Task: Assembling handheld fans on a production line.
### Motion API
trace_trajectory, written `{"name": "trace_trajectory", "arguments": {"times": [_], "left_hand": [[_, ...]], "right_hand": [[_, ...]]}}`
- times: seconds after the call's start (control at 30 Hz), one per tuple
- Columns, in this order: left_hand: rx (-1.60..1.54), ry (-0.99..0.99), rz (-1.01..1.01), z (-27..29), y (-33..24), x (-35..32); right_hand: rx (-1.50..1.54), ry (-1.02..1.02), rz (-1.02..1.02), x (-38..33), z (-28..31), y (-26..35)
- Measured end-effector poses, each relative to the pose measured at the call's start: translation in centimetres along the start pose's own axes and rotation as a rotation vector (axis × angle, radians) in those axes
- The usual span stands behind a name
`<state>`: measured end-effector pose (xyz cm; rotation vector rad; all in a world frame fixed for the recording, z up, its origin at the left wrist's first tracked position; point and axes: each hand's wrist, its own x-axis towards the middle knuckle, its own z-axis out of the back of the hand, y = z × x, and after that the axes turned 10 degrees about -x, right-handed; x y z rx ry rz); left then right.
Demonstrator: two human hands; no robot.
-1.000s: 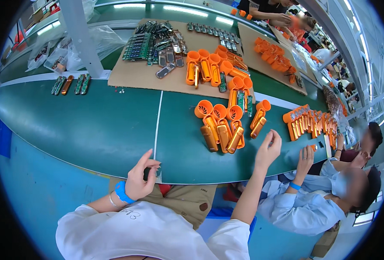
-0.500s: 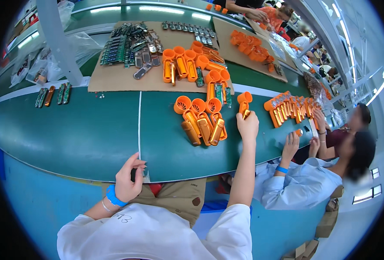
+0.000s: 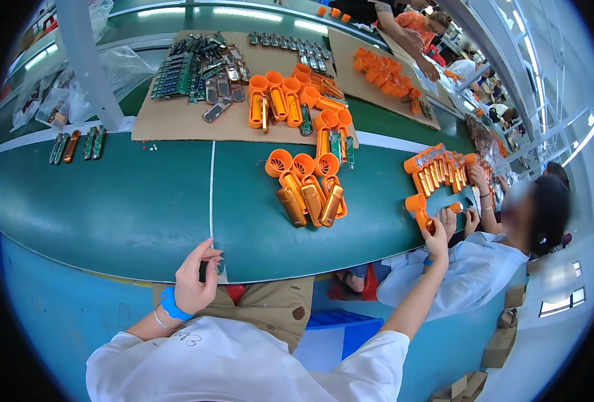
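Observation:
My right hand [image 3: 437, 242] is stretched out to the right, closed around the handle of an orange handheld fan housing [image 3: 415, 203] with a round cup-like head. It is beside a co-worker's hand and just in front of a group of similar housings [image 3: 437, 167]. My left hand [image 3: 198, 271] rests at the near table edge by the white line, fingers loosely bent and apart, with nothing clearly seen in it. Between my hands, farther in, three fan housings [image 3: 303, 165] lie with metallic orange handle covers [image 3: 312, 203] on them.
Cardboard [image 3: 143, 127] behind carries more fan housings [image 3: 275, 100] and a heap of green circuit boards [image 3: 183, 74]. A few boards [image 3: 95, 143] lie at left beside a metal post [image 3: 89, 60]. A co-worker in light blue [image 3: 464, 268] sits close at my right.
My right hand has carried the fan housing rightward, from beside the middle housings to the co-worker's place. My left hand has hardly moved. A person's arm at the far side has reached lower.

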<state>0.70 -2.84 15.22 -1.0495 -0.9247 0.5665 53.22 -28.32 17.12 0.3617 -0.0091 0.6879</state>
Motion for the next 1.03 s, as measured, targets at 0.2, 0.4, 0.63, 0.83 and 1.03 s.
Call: {"name": "trace_trajectory", "arguments": {"times": [0.2, 0.4, 0.63, 0.83, 1.03], "left_hand": [[-0.029, 0.011, 0.003, 0.2, -0.1, 0.0], [-0.031, 0.002, -0.005, 0.2, 0.0, -0.2], [-0.038, 0.017, 0.004, 0.2, 0.1, -0.1], [-0.035, 0.019, -0.01, 0.2, 0.0, 0.0], [-0.054, 0.018, 0.017, 0.3, 0.0, -0.1]], "right_hand": [[0.223, -0.163, -0.06, 0.7, 0.4, -4.4], [-0.005, -0.197, 0.133, 0.4, 0.6, 1.8], [0.002, -0.088, 0.053, -0.9, -0.7, 1.8], [-0.016, -0.155, 0.022, 0.0, -1.1, 1.7], [-0.131, -0.15, -0.046, 0.7, -1.1, 2.0]]}}
